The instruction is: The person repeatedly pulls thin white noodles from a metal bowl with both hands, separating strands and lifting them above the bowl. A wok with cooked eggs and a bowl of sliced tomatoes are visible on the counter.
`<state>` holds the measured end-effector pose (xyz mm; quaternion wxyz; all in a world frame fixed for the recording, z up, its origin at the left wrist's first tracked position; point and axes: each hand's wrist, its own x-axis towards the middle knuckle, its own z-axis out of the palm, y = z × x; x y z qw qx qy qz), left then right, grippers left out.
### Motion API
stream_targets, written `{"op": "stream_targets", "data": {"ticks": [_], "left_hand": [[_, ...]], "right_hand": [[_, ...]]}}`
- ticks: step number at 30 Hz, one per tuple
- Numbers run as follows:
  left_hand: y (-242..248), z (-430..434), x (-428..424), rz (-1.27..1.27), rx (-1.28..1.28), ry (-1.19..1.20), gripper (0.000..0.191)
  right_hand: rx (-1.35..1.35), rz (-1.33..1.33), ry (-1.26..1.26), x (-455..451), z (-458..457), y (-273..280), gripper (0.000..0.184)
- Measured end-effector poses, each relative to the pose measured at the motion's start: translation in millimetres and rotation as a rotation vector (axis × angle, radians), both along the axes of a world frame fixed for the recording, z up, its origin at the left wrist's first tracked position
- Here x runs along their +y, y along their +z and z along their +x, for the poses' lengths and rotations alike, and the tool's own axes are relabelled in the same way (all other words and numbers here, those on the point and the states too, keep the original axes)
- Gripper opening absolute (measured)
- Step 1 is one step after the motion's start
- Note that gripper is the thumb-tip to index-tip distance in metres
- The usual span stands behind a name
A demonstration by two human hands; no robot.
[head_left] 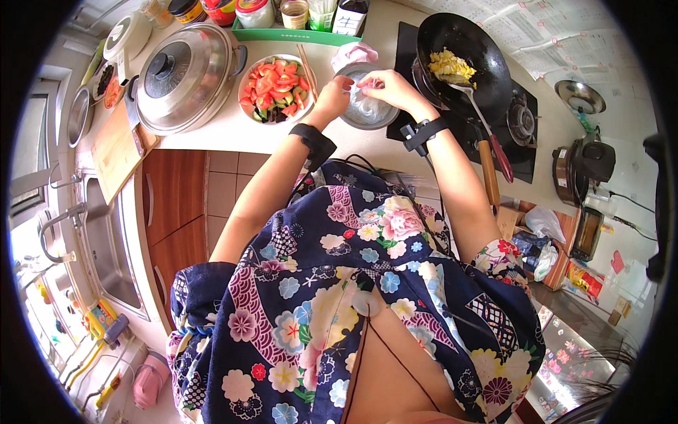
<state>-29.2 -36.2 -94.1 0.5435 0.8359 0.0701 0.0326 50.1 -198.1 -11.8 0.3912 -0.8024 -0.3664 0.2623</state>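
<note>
A grey metal bowl (365, 126) stands at the counter's front, holding wet, whitish translucent strands that look like glass noodles (369, 110). Over its left rim my left hand (336, 96) curls its fingers inward; whether they pinch a strand is too small to tell. From the right, my right hand (391, 89) reaches over the bowl, thumb and fingertips pinching some of the strands. Left of the bowl is a white plate (244, 112) heaped with cut tomato (273, 85), green pieces and dark pieces beneath. A pair of wooden chopsticks (307, 71) rests on its right edge.
A black wok (490, 63) with scrambled egg (450, 64) and a red-handled spatula (503, 159) sits on the gas hob (522, 153). Leftward are a lidded steel pot (183, 79), a knife (136, 130) on a cutting board (114, 159), and the sink (108, 244). Behind, a green tray (296, 36) holds jars.
</note>
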Motion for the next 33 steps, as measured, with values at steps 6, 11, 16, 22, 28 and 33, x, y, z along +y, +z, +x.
{"op": "stream_targets", "data": {"ticks": [6,11,16,22,28,33], "left_hand": [[-2.5,-2.1,2.9,0.015,0.005,0.013,0.029],[-1.9,-4.8,3.3,-0.009,0.014,0.036,0.028],[1.6,-9.1,0.8,-0.016,0.008,0.072,0.027],[4.1,-13.1,0.2,-0.041,-0.034,0.077,0.025],[4.2,-7.2,6.5,0.034,-0.028,0.045,0.026],[8.0,4.3,12.5,0.004,-0.076,0.010,0.025]], "right_hand": [[-0.199,-0.302,-0.109,-12.7,1.0,-23.2,0.021],[-0.409,-0.288,-0.165,-12.5,1.4,-53.1,0.022],[-0.561,-0.280,0.034,10.0,3.7,-75.8,0.027],[-0.549,-0.636,0.002,13.3,9.8,-52.3,0.025],[0.021,-0.522,-0.010,-2.4,34.3,-4.9,0.047],[0.305,-0.242,-0.196,-9.6,33.7,9.5,0.045]]}}
